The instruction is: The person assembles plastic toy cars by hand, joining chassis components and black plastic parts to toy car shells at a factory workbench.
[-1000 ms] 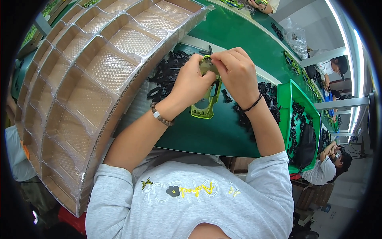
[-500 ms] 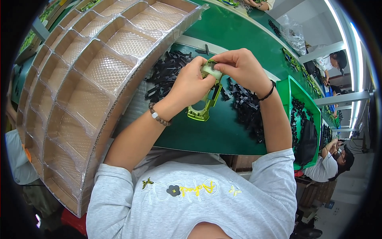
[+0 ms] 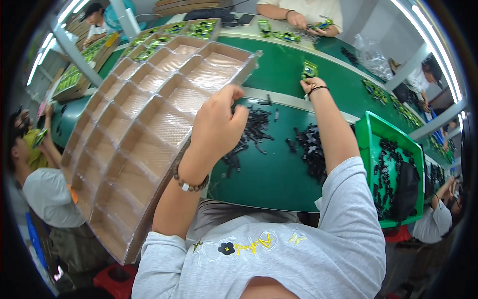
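Observation:
My right hand (image 3: pixel 314 85) reaches far across the green bench and grips a shiny yellow-green plastic housing (image 3: pixel 309 69) by its near end. The housing is over the green strip beyond the pale divider. My left hand (image 3: pixel 219 122) is raised beside the edge of the brown compartment tray (image 3: pixel 142 119). Its fingers are bent, with a gap between them and the thumb, and nothing shows in them. Beneath and right of this hand lies a pile of small black plastic parts (image 3: pixel 255 127). A second black pile (image 3: pixel 312 152) lies near my right forearm.
A green bin (image 3: pixel 367 164) with black parts and a dark bag stands at the right. Green housings (image 3: pixel 376 92) lie along the far strip. Opposite, another person's hands (image 3: pixel 298 21) work on parts. Other people sit left and right. A filled tray (image 3: pixel 199 31) stands behind the brown one.
Both hands held the green housing close in front of me. Now my right hand has carried it away to the far strip, and my left has let go and moved left. The view has shifted.

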Action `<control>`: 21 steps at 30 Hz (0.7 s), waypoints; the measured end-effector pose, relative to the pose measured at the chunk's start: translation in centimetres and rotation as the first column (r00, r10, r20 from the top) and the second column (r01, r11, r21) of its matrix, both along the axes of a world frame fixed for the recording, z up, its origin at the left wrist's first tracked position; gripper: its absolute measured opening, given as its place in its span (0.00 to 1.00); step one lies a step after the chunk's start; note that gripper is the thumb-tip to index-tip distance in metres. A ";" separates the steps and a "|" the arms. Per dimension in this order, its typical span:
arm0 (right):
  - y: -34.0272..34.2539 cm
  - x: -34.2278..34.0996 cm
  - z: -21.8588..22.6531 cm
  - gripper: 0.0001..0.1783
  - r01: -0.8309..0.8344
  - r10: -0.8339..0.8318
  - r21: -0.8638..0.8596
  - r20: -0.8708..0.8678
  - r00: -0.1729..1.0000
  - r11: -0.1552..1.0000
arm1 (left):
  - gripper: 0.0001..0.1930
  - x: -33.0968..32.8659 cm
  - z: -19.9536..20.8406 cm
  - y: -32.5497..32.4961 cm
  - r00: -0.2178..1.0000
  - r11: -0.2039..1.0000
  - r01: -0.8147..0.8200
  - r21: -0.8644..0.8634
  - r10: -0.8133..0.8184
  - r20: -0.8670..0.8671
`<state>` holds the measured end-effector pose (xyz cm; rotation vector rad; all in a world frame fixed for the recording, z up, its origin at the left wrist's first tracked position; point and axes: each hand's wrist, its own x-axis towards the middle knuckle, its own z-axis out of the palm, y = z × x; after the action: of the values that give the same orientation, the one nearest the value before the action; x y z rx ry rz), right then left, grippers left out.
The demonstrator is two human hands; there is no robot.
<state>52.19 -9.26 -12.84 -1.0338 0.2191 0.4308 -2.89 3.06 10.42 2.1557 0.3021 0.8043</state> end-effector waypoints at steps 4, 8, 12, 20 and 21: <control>8.5 -6.9 -0.7 0.11 -0.229 0.217 -0.087 -0.125 0.968 0.970 | 0.15 -0.6 3.2 5.6 0.953 0.948 -0.210 0.240 0.254 -0.166; 7.9 -17.5 9.8 0.11 -0.187 0.158 -0.250 -0.132 0.979 0.950 | 0.19 -0.1 3.2 21.5 0.817 0.895 -0.320 0.312 0.427 -0.387; 1.3 -29.9 21.4 0.16 -0.490 0.500 0.109 -0.106 0.859 0.865 | 0.19 -4.6 -1.1 37.9 0.403 0.624 -0.436 0.648 0.780 -0.480; -9.1 -50.9 32.4 0.26 -0.833 0.173 0.193 0.930 0.323 0.519 | 0.29 -3.0 -4.9 45.2 0.287 0.623 -0.169 0.764 0.772 -0.567; -8.6 -51.8 32.1 0.26 -0.894 0.045 0.232 0.962 0.268 0.383 | 0.27 -4.5 -5.3 45.9 0.240 0.620 -0.003 0.785 0.762 -0.601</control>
<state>0.40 -17.85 19.25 -0.2225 -1.3194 0.5128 -7.34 48.95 5.15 3.1055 1.4974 -0.3443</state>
